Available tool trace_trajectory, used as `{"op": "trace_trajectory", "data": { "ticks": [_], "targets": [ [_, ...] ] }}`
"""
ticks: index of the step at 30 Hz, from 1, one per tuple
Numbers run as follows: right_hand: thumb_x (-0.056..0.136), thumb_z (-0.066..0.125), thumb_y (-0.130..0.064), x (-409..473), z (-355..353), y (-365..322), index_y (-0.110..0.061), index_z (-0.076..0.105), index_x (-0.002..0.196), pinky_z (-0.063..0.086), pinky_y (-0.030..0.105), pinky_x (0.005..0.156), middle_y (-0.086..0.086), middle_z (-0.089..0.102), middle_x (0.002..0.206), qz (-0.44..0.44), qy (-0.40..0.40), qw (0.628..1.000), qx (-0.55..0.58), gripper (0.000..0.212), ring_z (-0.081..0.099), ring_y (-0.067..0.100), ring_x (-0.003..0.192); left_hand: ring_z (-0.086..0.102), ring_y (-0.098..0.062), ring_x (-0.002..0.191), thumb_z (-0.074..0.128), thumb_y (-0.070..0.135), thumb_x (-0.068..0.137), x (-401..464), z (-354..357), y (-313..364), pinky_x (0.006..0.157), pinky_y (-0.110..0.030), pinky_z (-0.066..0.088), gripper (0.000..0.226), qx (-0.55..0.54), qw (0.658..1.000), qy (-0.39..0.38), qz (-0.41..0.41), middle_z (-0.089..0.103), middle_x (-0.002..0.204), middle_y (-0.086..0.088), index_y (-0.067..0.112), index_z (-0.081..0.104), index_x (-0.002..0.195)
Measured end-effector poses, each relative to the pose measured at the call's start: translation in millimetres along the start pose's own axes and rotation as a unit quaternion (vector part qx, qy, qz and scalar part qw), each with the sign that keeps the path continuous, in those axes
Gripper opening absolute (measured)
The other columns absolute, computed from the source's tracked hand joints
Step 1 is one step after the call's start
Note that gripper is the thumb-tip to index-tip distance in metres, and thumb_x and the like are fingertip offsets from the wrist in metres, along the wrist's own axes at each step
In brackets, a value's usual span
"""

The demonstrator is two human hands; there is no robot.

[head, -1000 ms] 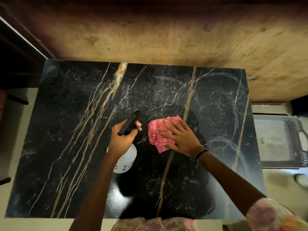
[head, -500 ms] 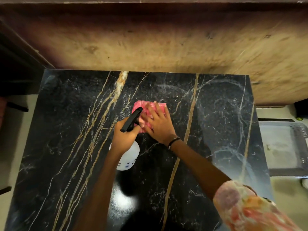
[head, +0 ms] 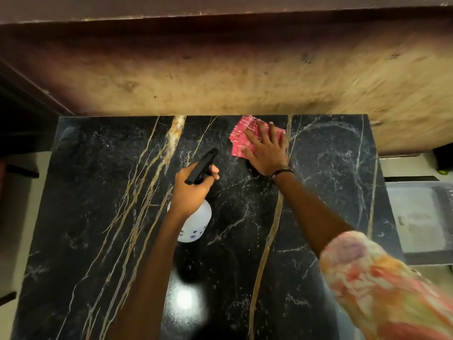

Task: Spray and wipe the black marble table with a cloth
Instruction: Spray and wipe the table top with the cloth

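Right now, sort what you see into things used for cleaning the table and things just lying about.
For the job:
- spray bottle, gripped in the left hand
- pink cloth, pressed flat under the right hand near the far edge
- black marble table

Just lying about:
- grey plastic tray, off the table's right side

No text, brand, number or sign can be read here. The only marks that look like print are some small dark blue spots on the white body of the spray bottle (head: 196, 224), at about 6 o'clock from the left hand (head: 193, 190) which grips it; they are too small and too blurred to tell if they are letters or only a pattern. The pink cloth (head: 242, 136) has fine pale lines, a woven pattern and not writing.
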State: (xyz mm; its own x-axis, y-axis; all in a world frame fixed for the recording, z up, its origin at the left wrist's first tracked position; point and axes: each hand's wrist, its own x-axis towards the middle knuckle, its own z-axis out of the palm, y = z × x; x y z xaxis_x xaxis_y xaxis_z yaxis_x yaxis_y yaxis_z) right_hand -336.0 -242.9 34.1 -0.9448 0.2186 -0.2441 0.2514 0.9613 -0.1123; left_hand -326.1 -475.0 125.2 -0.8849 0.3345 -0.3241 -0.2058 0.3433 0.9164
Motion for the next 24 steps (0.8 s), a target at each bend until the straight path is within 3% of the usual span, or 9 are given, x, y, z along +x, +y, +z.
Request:
{"op": "trace_trajectory", "data": {
  "ticks": [3, 6, 7, 8, 10, 13, 16, 19, 24],
  "targets": [
    [0.095, 0.022, -0.057, 13.9, 4.9, -42.3, -0.035, 0.024, 0.148, -0.004, 0.062, 0.112, 0.007, 0.009, 0.160, -0.053, 0.005, 0.999, -0.003, 0.058, 0.001, 0.037, 0.146, 0.051, 0.005, 0.040, 0.050, -0.010, 0.087, 8.6, 0.9, 7.3, 0.049, -0.012, 0.038, 0.020, -0.003, 1.000, -0.003, 0.004, 0.067, 0.085, -0.016, 0.003, 0.065, 0.089],
    [0.091, 0.022, -0.055, -8.4, 18.1, -51.1, -0.031, 0.040, 0.143, 0.012, 0.066, 0.112, 0.008, 0.026, 0.156, -0.140, 0.023, 0.990, -0.007, 0.060, 0.015, 0.037, 0.145, 0.049, 0.003, 0.036, 0.051, -0.010, 0.087, 17.8, 1.7, 13.0, 0.052, -0.018, 0.039, 0.028, -0.011, 1.000, 0.003, -0.011, 0.059, 0.049, 0.012, 0.010, 0.059, 0.070],
    [0.093, 0.023, -0.056, -17.7, 22.2, -42.8, -0.032, 0.040, 0.142, 0.015, 0.064, 0.112, 0.007, 0.028, 0.156, -0.166, 0.025, 0.986, -0.020, 0.058, 0.017, 0.035, 0.145, 0.046, 0.000, 0.033, 0.052, -0.010, 0.087, 21.0, 1.5, 13.7, 0.049, -0.019, 0.039, 0.036, -0.012, 1.000, 0.007, -0.014, 0.053, 0.040, 0.013, 0.017, 0.056, 0.064],
    [0.094, 0.023, -0.058, -24.7, 26.2, -29.0, -0.034, 0.036, 0.144, 0.013, 0.062, 0.114, 0.005, 0.025, 0.156, -0.183, 0.029, 0.982, -0.035, 0.057, 0.014, 0.032, 0.146, 0.043, -0.002, 0.032, 0.052, -0.009, 0.087, 23.7, 1.0, 14.4, 0.046, -0.020, 0.036, 0.038, -0.015, 1.000, 0.008, -0.010, 0.053, 0.040, 0.012, 0.020, 0.055, 0.063],
    [0.095, 0.018, -0.062, -33.9, 27.2, 4.3, -0.038, 0.027, 0.147, 0.007, 0.057, 0.117, 0.001, 0.018, 0.159, -0.185, 0.043, 0.981, -0.038, 0.058, 0.008, 0.028, 0.147, 0.044, -0.001, 0.033, 0.051, -0.009, 0.087, 28.5, -0.8, 14.9, 0.042, -0.015, 0.035, 0.030, -0.020, 1.000, 0.006, 0.006, 0.064, 0.064, 0.002, 0.016, 0.063, 0.075],
    [0.093, 0.008, -0.067, -26.1, 20.0, 44.9, -0.038, 0.027, 0.146, 0.007, 0.055, 0.116, 0.003, 0.021, 0.158, -0.116, 0.060, 0.991, -0.021, 0.064, 0.012, 0.029, 0.147, 0.044, -0.001, 0.034, 0.050, -0.009, 0.088, 32.6, -1.5, 10.9, 0.041, -0.011, 0.034, 0.026, -0.026, 1.000, 0.013, 0.010, 0.066, 0.087, -0.016, 0.012, 0.065, 0.087],
    [0.091, 0.011, -0.070, 3.3, 8.3, 44.1, -0.038, 0.030, 0.146, 0.006, 0.057, 0.116, 0.002, 0.020, 0.159, -0.027, 0.061, 0.998, 0.005, 0.066, 0.012, 0.031, 0.146, 0.044, -0.003, 0.036, 0.053, -0.007, 0.087, 34.2, 0.6, 6.8, 0.042, -0.015, 0.035, 0.030, -0.036, 0.999, 0.028, 0.021, 0.067, 0.087, -0.015, 0.020, 0.065, 0.083],
    [0.091, 0.021, -0.063, 40.2, -1.5, 7.7, -0.038, 0.020, 0.149, -0.007, 0.058, 0.113, 0.004, 0.005, 0.161, 0.024, 0.032, 0.999, 0.024, 0.063, -0.002, 0.035, 0.147, 0.051, -0.001, 0.042, 0.055, -0.005, 0.086, 35.8, 2.7, 3.5, 0.046, -0.011, 0.038, 0.029, -0.029, 0.999, 0.039, 0.026, 0.067, 0.085, -0.013, 0.021, 0.066, 0.082],
    [0.095, 0.036, -0.048, 64.4, -4.6, -70.2, -0.038, 0.020, 0.149, -0.007, 0.063, 0.111, 0.004, 0.004, 0.161, -0.066, 0.011, 0.997, 0.023, 0.057, -0.006, 0.035, 0.146, 0.052, 0.000, 0.044, 0.054, -0.007, 0.087, 31.4, 0.5, 1.8, 0.048, -0.012, 0.039, 0.017, -0.015, 0.998, 0.019, 0.053, 0.066, 0.081, -0.015, 0.003, 0.066, 0.091]
  ]
}}
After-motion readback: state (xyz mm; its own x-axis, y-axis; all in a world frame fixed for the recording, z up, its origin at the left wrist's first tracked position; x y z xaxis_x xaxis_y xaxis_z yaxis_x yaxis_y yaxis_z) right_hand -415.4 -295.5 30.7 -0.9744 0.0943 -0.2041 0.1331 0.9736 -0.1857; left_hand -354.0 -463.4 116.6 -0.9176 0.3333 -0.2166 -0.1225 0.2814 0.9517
